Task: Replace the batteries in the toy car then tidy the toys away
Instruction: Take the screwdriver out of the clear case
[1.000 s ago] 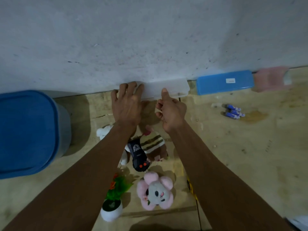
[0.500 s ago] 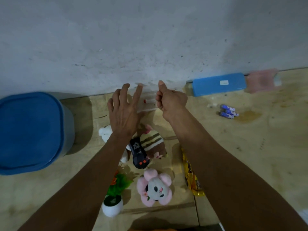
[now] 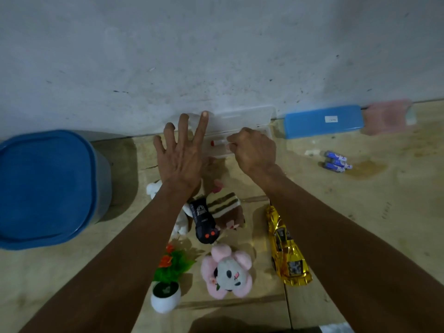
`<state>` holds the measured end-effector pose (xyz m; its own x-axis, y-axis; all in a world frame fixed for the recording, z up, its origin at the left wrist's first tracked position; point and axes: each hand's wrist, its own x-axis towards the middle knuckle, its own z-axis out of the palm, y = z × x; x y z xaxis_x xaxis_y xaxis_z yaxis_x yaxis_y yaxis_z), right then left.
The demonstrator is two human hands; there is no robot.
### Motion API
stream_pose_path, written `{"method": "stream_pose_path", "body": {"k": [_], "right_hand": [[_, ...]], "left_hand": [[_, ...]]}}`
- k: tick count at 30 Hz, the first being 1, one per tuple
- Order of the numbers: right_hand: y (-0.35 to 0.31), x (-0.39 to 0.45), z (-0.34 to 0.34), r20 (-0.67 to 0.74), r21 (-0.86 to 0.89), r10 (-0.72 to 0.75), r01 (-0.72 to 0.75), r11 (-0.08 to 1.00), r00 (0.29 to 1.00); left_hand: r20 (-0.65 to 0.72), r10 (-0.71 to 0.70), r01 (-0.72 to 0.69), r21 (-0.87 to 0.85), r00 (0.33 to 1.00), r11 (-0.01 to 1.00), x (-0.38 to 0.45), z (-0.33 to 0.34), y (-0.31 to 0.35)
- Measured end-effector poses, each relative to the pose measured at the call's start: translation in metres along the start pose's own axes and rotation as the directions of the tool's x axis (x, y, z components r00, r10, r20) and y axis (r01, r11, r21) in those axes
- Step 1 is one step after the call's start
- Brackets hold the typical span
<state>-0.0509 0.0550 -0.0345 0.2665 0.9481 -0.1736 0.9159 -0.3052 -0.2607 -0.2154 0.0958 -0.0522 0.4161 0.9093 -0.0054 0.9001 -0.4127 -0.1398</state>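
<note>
Tool-fetch step, I'd judge: left hand (image 3: 180,162) flat, fingers spread on clear case (image 3: 242,121) at far wall, right hand (image 3: 252,150) curled, contents unclear; gold toy car (image 3: 287,248) near-right, batteries (image 3: 337,162) far-right; next needs screwdriver out.

This looks like a room in a home, at a corner used for play. The floor (image 3: 360,224) is of pale wood boards with stains, and it meets a plain grey wall (image 3: 216,44) with scuff marks. On the floor near the wall lie children's things: a pink plush toy (image 3: 227,272), a gold toy car (image 3: 287,248) to its right, and a small fake plant (image 3: 168,280) to its left. A blue storage tub (image 3: 48,188) stands against the wall, left of the toys.
</note>
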Motion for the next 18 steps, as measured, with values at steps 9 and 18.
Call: {"method": "stream_pose_path", "body": {"k": [9,18], "right_hand": [[-0.001,0.011,0.003,-0.017,-0.123,-0.112,0.109,0.986,0.994],[0.004,-0.008,-0.01,-0.22,-0.001,-0.2,0.204,0.979,0.955]], "left_hand": [[0.08,-0.002,0.006,-0.047,0.997,0.999,-0.003,-0.006,-0.007],[0.084,-0.036,0.045,-0.108,0.996,0.993,-0.004,-0.008,-0.006]]}}
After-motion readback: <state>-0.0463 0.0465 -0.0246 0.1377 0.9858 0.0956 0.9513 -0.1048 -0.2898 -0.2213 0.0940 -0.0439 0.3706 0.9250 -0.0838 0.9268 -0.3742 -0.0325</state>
